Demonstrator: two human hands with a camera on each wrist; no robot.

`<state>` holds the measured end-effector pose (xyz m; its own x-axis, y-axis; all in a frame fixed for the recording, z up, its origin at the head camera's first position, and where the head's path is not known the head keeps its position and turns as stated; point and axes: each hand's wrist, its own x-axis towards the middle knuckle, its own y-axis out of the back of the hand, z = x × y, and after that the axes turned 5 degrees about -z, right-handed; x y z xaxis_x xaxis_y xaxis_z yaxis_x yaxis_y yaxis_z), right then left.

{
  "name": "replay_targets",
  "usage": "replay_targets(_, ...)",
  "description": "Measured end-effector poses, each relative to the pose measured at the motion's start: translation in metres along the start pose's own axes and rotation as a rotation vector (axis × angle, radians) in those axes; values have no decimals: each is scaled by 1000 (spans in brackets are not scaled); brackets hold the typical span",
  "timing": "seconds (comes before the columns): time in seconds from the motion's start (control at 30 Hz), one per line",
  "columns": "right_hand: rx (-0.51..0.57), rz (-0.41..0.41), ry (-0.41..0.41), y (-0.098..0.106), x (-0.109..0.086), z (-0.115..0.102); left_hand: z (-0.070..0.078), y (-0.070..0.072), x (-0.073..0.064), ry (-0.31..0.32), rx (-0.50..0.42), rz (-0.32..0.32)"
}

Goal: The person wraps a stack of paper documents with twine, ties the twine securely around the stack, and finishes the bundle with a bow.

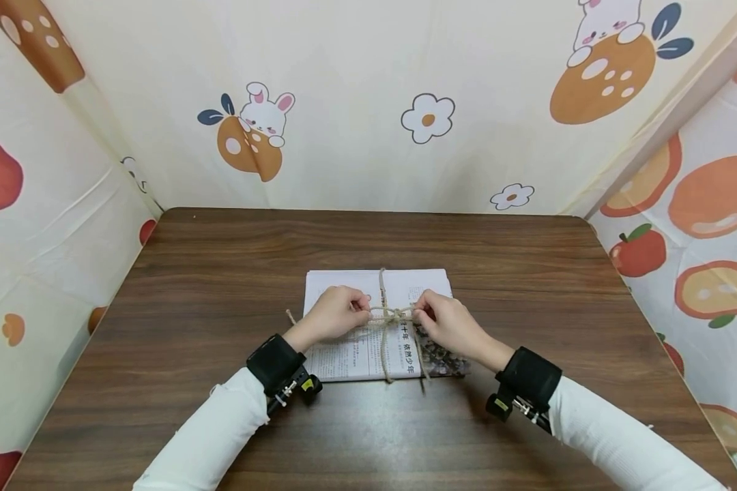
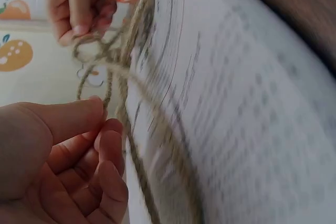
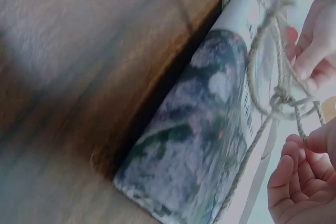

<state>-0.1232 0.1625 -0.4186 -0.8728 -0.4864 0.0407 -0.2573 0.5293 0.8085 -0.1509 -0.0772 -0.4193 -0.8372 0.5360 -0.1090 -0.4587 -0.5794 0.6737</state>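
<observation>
A stack of newspapers (image 1: 344, 361) lies flat on the table, bound crosswise with jute twine (image 1: 383, 348). Over its middle the twine meets in a knot (image 3: 282, 97) with a loop on each side. My left hand (image 1: 338, 314) pinches the left loop between thumb and forefinger, as the left wrist view shows close up. Opposite it, my right hand (image 1: 448, 324) pinches the right loop (image 3: 302, 121) the same way. One loose twine end (image 1: 291, 316) sticks out past the left edge of the stack, and another trails over the front edge.
The brown wood-grain table (image 1: 221, 252) extends around the newspapers on all sides. Patterned cloth walls (image 1: 344, 102) with fruit and rabbit prints stand behind it and to both sides. Each wrist wears a black strap (image 1: 276, 361) with a small camera.
</observation>
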Motion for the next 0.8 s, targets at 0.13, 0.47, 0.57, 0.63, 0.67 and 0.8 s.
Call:
replay_targets(0.13, 1, -14, -20, 0, 0, 1, -5, 9, -10, 11, 13, 10)
replay_targets(0.47, 74, -97, -119, 2, -1, -1, -10, 12, -22, -20, 117, 24)
replay_targets(0.57, 87, -126, -150, 3, -1, -1, -11, 12, -25, -16, 140, 26)
replay_targets(0.63, 90, -135, -168, 3, -1, -1, -11, 12, -26, -9, 150, 30)
replay_targets(0.67, 83, -135, -171, 3, -1, -1, -10, 12, -26, -5, 149, 32)
replay_targets(0.8, 34, -112, -132, 1, 2, -2, -9, 13, -27, -8, 137, 39)
